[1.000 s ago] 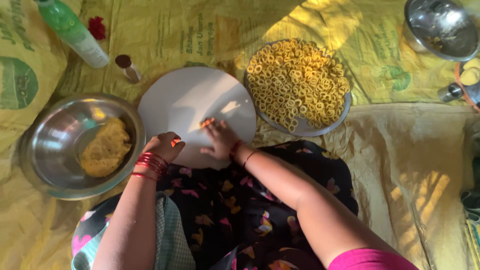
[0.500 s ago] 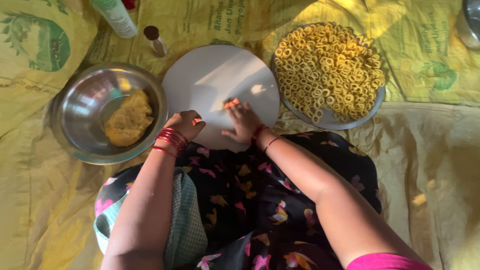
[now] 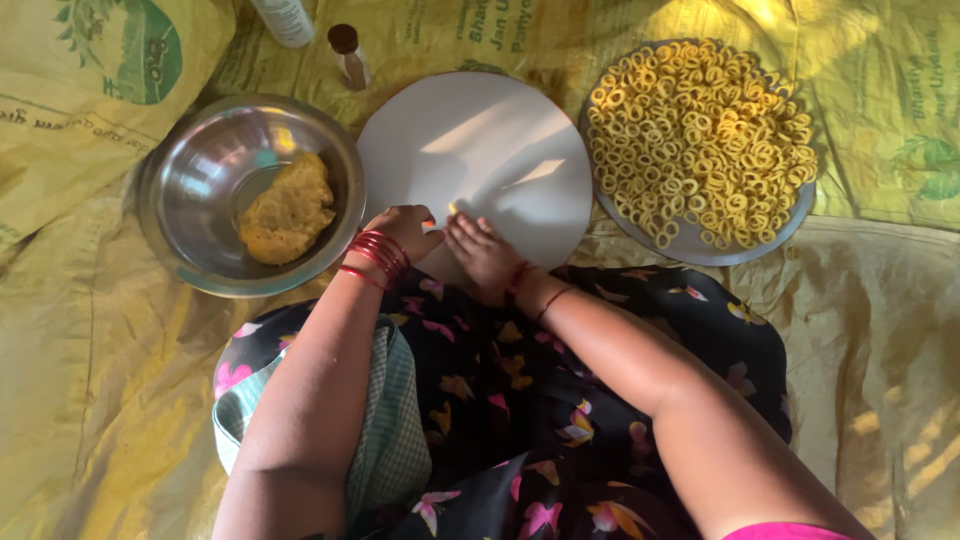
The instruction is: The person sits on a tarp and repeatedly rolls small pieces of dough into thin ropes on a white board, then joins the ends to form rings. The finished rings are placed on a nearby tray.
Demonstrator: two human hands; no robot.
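So, quick rundown of the setup:

Left hand [image 3: 402, 232]: curled at the near edge of the round white board [image 3: 480, 150], fingers drawn together, looks pinched on a tiny yellow bit of dough [image 3: 452, 208] that sits between both hands.

Right hand [image 3: 485, 255]: lies flatter on the board just beside the left, fingertips touching that same bit. The grip looks closed lightly around it, though the piece is too small to be sure how it's held.

Board: flat on the floor covering right in front of the person's lap, probably so both hands can work on it without reaching.

Steel bowl [image 3: 250, 190]: just left of the board, holding a lump of yellow dough [image 3: 288, 208], near the left hand.

Plate of rings [image 3: 700, 140]: to the right of the board, heaped with small yellow dough rings, spread out rather than piled deep, likely so they don't stick.

Floor covering [image 3: 100, 350]: yellow printed sacks spread under everything.

Up top: a small brown-capped bottle [image 3: 350, 55] and a pale bottle [image 3: 285, 20], standing behind the board, well apart from the hands.

Wrists: red bangles [image 3: 375, 258] on the left one.
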